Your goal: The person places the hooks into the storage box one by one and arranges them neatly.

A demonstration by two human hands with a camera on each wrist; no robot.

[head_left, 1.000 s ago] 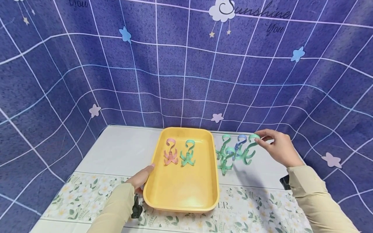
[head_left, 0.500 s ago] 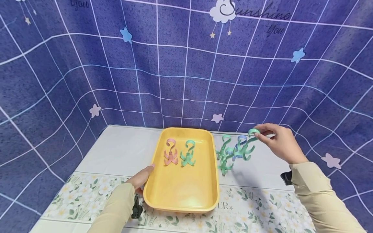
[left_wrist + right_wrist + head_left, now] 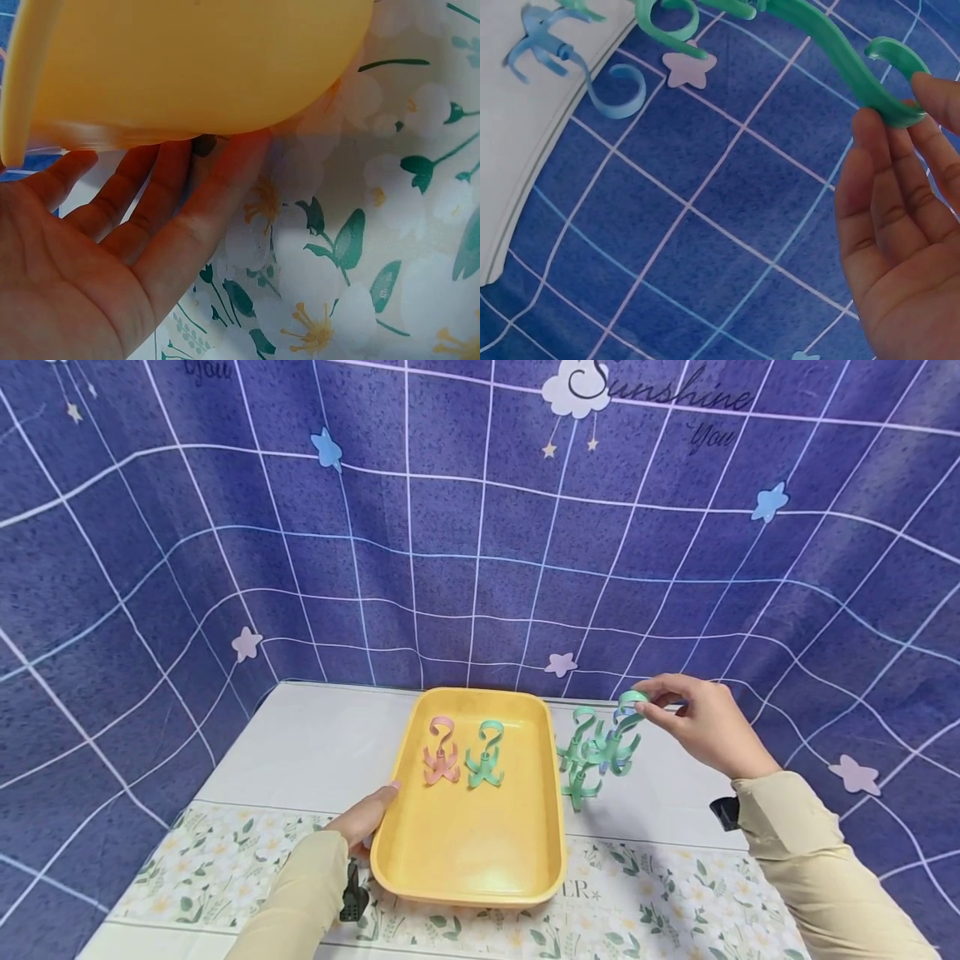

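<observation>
Lifting and swinging leftward, the right hand [image 3: 701, 727] has brought the held green hook [image 3: 846, 61] up and over since a second ago, closer to the yellow tray [image 3: 480, 847]. Thumb and fingertips pinch it by the curled top, and the rest hangs off to the side. It looks raised off the table [image 3: 322, 727], so the pickup itself appears done, though this hook is outside the tray for now, above the cluster on the right.

Over on the other side, no change: the left hand [image 3: 365, 818] grips the tray's left edge, thumb on the rim, fingers against the underside, seemingly steadying it. Inside, near the far end, lie the pink hook [image 3: 441, 768] and the tray's green hook [image 3: 484, 768], side by side and apart.

Now the surroundings! The blue hook [image 3: 547, 41] lies on the table, partly covered by the held one in the head view. Two loose green hooks [image 3: 577, 787] sit just beside the tray's right wall, too overlapped to say whether they touch. That crowd and the raised wall both stand between hand and tray; those curled arms could well snag. Behind it all hangs the blue curtain [image 3: 450, 502].
</observation>
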